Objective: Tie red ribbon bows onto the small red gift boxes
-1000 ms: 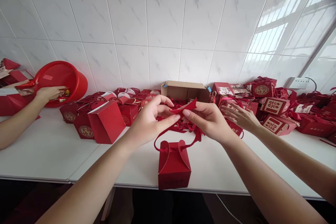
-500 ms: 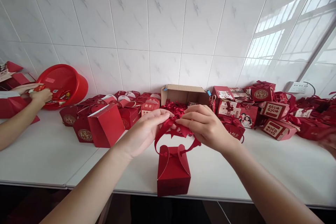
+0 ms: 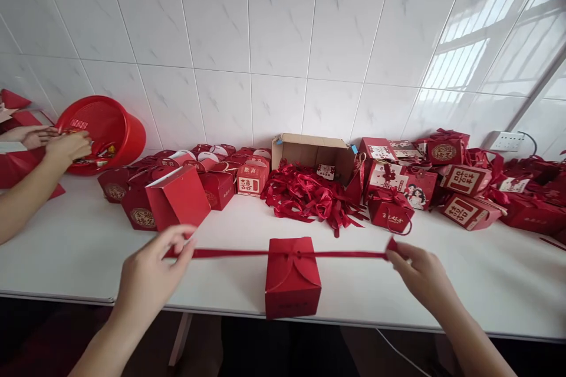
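Observation:
A small red gift box (image 3: 292,283) stands near the table's front edge with its top flaps folded together. Threaded through the top, a red ribbon (image 3: 239,253) stretches out straight to both sides. My left hand (image 3: 152,268) pinches its left end, and the fingers are slightly blurred. At the other side, my right hand (image 3: 420,274) is closed on the right end. Behind the box lies a heap of loose red ribbons (image 3: 305,194), spilling from an open cardboard box (image 3: 309,150).
Several red boxes (image 3: 216,188) stand at the left, including an open-sided one (image 3: 181,197). More decorated boxes (image 3: 464,212) are piled at the right by a power strip (image 3: 506,141). At far left another person's hands (image 3: 66,144) reach to a tilted red basket (image 3: 132,135).
My hands have moved apart from above the box, drawing the ribbon tight to both sides. The box's top flaps have closed down. The other person's hands have moved nearer the basket.

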The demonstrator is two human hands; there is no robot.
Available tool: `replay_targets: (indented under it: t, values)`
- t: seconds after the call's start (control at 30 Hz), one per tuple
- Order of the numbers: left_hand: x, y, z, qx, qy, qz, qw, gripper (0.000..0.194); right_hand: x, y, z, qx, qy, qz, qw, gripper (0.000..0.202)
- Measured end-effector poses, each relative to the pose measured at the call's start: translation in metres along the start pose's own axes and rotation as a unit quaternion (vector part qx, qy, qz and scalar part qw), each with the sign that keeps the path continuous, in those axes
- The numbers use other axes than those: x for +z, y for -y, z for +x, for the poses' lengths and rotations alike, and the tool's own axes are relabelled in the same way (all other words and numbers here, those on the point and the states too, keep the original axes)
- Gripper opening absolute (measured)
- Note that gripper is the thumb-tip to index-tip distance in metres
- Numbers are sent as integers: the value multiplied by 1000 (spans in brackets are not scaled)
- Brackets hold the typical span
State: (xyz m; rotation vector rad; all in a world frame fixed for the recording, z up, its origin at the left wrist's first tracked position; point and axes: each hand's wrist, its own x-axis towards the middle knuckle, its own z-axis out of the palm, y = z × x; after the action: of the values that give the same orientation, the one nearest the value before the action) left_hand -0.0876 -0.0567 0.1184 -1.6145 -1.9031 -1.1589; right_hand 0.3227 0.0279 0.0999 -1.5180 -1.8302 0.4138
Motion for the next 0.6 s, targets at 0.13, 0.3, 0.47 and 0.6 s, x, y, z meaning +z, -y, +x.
replay_targets:
  t: [0.13,0.3,0.47,0.6]
  values:
    - [10,27,-30,-9,142,-48,989,18,17,-35,-11,29,89,-41,995,35]
    - [25,-30,-24,-72,146,-190,968,22,28,16,0,-48,-42,11,998,49]
    - [37,-77,-20,-110,288,-366,878,26,48,62,5,-87,158,173,968,37]
    - [43,-85,-19,-164,369,-367,838,26,64,69,6,2,317,230,920,45]
